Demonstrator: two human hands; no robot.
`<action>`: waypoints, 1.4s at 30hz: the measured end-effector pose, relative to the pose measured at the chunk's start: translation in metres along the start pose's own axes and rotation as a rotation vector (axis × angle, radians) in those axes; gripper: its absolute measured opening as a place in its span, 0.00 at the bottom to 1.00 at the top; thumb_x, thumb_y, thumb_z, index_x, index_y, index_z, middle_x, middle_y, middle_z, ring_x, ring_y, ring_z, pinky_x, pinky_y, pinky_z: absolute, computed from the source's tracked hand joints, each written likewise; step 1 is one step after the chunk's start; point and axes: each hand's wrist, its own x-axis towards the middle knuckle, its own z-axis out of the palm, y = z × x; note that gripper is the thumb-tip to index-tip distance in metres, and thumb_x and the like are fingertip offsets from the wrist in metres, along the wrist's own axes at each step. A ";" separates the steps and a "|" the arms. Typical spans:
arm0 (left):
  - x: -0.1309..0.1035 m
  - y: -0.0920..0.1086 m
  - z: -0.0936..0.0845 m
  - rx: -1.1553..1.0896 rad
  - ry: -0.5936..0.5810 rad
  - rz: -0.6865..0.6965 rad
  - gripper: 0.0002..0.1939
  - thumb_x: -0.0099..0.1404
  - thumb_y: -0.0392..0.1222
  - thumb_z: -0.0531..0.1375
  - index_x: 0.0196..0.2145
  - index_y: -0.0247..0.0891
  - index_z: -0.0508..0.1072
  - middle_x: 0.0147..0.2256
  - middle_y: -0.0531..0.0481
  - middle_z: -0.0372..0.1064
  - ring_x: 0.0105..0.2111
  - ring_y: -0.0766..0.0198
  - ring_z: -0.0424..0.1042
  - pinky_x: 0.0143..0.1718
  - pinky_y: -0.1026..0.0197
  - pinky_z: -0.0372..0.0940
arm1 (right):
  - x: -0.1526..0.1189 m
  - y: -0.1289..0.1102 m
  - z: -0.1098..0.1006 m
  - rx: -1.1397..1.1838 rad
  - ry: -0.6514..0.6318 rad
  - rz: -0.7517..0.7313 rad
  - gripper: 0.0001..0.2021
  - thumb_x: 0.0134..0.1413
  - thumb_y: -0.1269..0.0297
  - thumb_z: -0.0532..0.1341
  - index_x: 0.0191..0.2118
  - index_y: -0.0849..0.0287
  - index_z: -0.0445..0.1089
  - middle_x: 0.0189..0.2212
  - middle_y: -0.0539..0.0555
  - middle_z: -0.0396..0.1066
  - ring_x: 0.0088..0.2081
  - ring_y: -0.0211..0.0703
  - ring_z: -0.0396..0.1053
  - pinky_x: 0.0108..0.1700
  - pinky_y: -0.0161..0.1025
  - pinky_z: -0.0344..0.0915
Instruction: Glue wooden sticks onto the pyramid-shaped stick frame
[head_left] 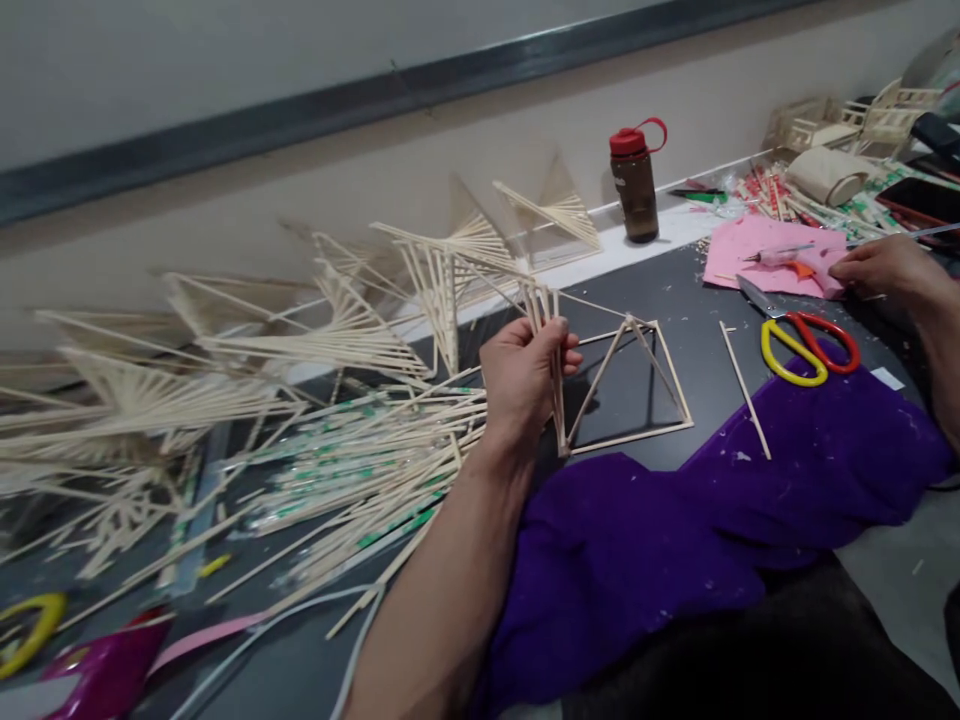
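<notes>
My left hand (525, 375) is closed around the upright wooden sticks (556, 400) of a small stick frame. The frame's square base (637, 436) rests on the dark table, with slanted sticks meeting at a corner above it. At the right, my right hand (896, 270) has its fingers bent together at the handle of a hot glue gun (784, 257). The glue gun lies on a pink sheet (731, 250). Scissors with one yellow and one red handle (802, 345) lie just in front of the sheet. A loose stick (746, 395) is between frame and scissors.
Twisted stick models (330, 330) line the wall at left. Bagged loose sticks (375, 470) lie beside my left forearm. A red-capped bottle (636, 190) stands at the back. Purple cloth (622, 540) covers the front edge. A tape roll (829, 177) and a phone (919, 205) sit far right.
</notes>
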 end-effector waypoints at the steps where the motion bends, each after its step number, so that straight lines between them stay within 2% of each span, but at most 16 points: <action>1: 0.000 0.000 0.000 0.003 -0.001 0.001 0.09 0.52 0.41 0.65 0.27 0.35 0.69 0.21 0.55 0.70 0.16 0.72 0.66 0.17 0.69 0.61 | 0.000 -0.001 -0.001 0.013 -0.037 0.032 0.08 0.52 0.69 0.67 0.35 0.70 0.79 0.22 0.59 0.71 0.18 0.29 0.57 0.27 0.40 0.56; 3: 0.000 -0.001 0.000 0.005 -0.001 0.004 0.09 0.52 0.41 0.65 0.27 0.36 0.69 0.21 0.55 0.70 0.16 0.72 0.66 0.17 0.69 0.61 | 0.000 -0.002 -0.001 0.028 -0.073 0.091 0.10 0.53 0.69 0.67 0.39 0.71 0.79 0.24 0.61 0.72 0.19 0.29 0.57 0.29 0.41 0.57; 6: 0.000 -0.001 0.000 -0.009 -0.004 0.010 0.09 0.52 0.41 0.65 0.26 0.36 0.68 0.20 0.56 0.69 0.16 0.72 0.66 0.17 0.70 0.61 | 0.003 -0.001 -0.001 0.004 -0.062 0.086 0.13 0.54 0.66 0.67 0.43 0.69 0.79 0.29 0.63 0.75 0.22 0.30 0.59 0.31 0.41 0.58; 9: -0.001 0.000 0.001 -0.021 -0.008 0.009 0.09 0.52 0.40 0.65 0.26 0.36 0.68 0.20 0.56 0.69 0.16 0.72 0.66 0.17 0.70 0.61 | -0.004 -0.008 -0.006 -0.196 -0.050 0.062 0.16 0.57 0.59 0.65 0.45 0.67 0.79 0.37 0.68 0.77 0.30 0.37 0.68 0.33 0.43 0.57; 11: -0.002 0.001 0.000 -0.018 -0.012 0.002 0.09 0.52 0.41 0.65 0.26 0.36 0.68 0.20 0.56 0.69 0.16 0.72 0.67 0.17 0.70 0.61 | -0.020 -0.024 -0.015 -0.413 0.090 -0.019 0.20 0.58 0.52 0.64 0.45 0.65 0.79 0.44 0.72 0.76 0.42 0.50 0.72 0.35 0.47 0.54; 12: -0.003 0.001 0.000 -0.015 -0.013 0.000 0.09 0.51 0.41 0.65 0.26 0.36 0.68 0.20 0.56 0.70 0.16 0.72 0.67 0.17 0.70 0.61 | -0.032 -0.037 -0.019 -0.461 0.198 -0.128 0.22 0.61 0.49 0.60 0.47 0.64 0.79 0.46 0.73 0.75 0.47 0.56 0.72 0.35 0.47 0.53; 14: -0.003 0.000 -0.001 -0.010 -0.012 0.006 0.10 0.51 0.41 0.66 0.27 0.36 0.69 0.20 0.56 0.70 0.16 0.72 0.67 0.17 0.70 0.61 | -0.058 -0.070 -0.025 -0.356 0.327 -0.427 0.20 0.64 0.55 0.58 0.48 0.67 0.78 0.43 0.71 0.76 0.48 0.54 0.72 0.37 0.45 0.54; 15: -0.003 0.000 -0.001 -0.007 -0.011 0.012 0.10 0.51 0.42 0.66 0.27 0.36 0.69 0.21 0.56 0.70 0.16 0.72 0.67 0.17 0.70 0.61 | -0.072 -0.090 -0.025 -0.249 0.292 -0.567 0.19 0.64 0.56 0.58 0.44 0.68 0.79 0.38 0.67 0.77 0.45 0.50 0.72 0.38 0.42 0.55; 16: -0.002 -0.001 -0.001 -0.003 -0.008 0.017 0.10 0.51 0.42 0.66 0.27 0.36 0.69 0.21 0.56 0.70 0.16 0.72 0.67 0.18 0.70 0.62 | -0.083 -0.111 -0.022 -0.124 0.209 -0.640 0.15 0.63 0.60 0.59 0.42 0.65 0.79 0.35 0.60 0.77 0.41 0.44 0.72 0.37 0.38 0.55; 18: -0.002 -0.001 -0.002 0.008 -0.006 0.024 0.10 0.51 0.43 0.66 0.27 0.36 0.69 0.21 0.56 0.69 0.17 0.72 0.67 0.18 0.70 0.62 | -0.099 -0.151 -0.006 -0.056 -0.025 -0.744 0.10 0.59 0.66 0.61 0.39 0.64 0.80 0.28 0.51 0.73 0.36 0.39 0.71 0.37 0.34 0.55; 21: -0.001 -0.002 -0.002 0.013 -0.001 0.018 0.11 0.51 0.43 0.66 0.27 0.36 0.69 0.21 0.56 0.70 0.17 0.72 0.67 0.18 0.70 0.62 | -0.103 -0.196 0.037 0.094 -0.231 -0.887 0.08 0.55 0.71 0.61 0.35 0.64 0.79 0.26 0.48 0.70 0.36 0.39 0.69 0.40 0.34 0.57; 23: -0.001 -0.002 -0.003 0.012 0.009 0.010 0.11 0.50 0.43 0.67 0.27 0.36 0.69 0.21 0.56 0.70 0.17 0.72 0.67 0.18 0.70 0.62 | -0.098 -0.214 0.069 0.282 -0.405 -0.965 0.08 0.54 0.73 0.61 0.36 0.66 0.79 0.27 0.49 0.71 0.35 0.37 0.68 0.41 0.34 0.59; 26: -0.001 -0.002 -0.004 0.010 0.025 0.008 0.11 0.50 0.44 0.67 0.27 0.37 0.69 0.21 0.56 0.70 0.17 0.72 0.67 0.18 0.70 0.62 | -0.090 -0.224 0.104 0.489 -0.611 -1.022 0.09 0.53 0.75 0.59 0.36 0.67 0.77 0.28 0.51 0.72 0.33 0.36 0.66 0.40 0.35 0.61; 30: 0.000 -0.003 -0.006 0.030 0.031 0.020 0.11 0.52 0.44 0.68 0.26 0.38 0.70 0.21 0.55 0.70 0.16 0.71 0.67 0.18 0.68 0.63 | -0.089 -0.224 0.124 0.692 -0.734 -1.029 0.08 0.52 0.76 0.60 0.35 0.66 0.77 0.25 0.50 0.71 0.31 0.36 0.65 0.39 0.35 0.64; 36: 0.000 -0.006 -0.006 0.052 0.057 0.022 0.12 0.53 0.45 0.68 0.25 0.39 0.69 0.21 0.54 0.71 0.16 0.69 0.69 0.18 0.66 0.64 | -0.089 -0.225 0.129 0.780 -0.744 -0.980 0.06 0.52 0.74 0.61 0.33 0.67 0.76 0.22 0.51 0.69 0.28 0.35 0.65 0.37 0.36 0.67; 42: 0.000 -0.008 -0.005 0.010 0.064 0.062 0.13 0.51 0.45 0.69 0.23 0.38 0.68 0.19 0.56 0.70 0.15 0.71 0.68 0.16 0.69 0.62 | -0.087 -0.227 0.132 0.762 -0.722 -1.022 0.07 0.53 0.74 0.60 0.33 0.69 0.76 0.22 0.51 0.70 0.28 0.35 0.67 0.36 0.34 0.68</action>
